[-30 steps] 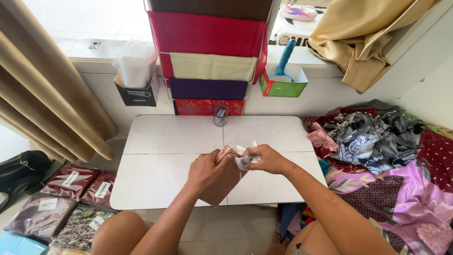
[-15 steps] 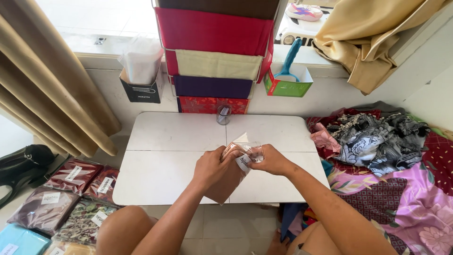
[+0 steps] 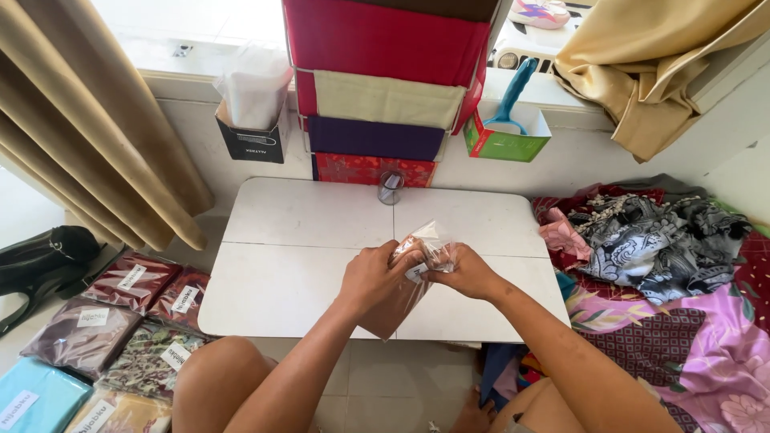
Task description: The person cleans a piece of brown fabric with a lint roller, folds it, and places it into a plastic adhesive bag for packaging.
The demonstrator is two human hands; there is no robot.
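Hands meet above the white desk [image 3: 305, 240]: the left hand [image 3: 370, 279] and right hand [image 3: 468, 273] both pinch a clear plastic bag [image 3: 429, 244] holding brown folded cloth [image 3: 399, 301], near the front edge.

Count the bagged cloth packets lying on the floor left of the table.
6 show, all by the left knee: two dark red, brown, patterned, blue, tan. More may lie out of frame.
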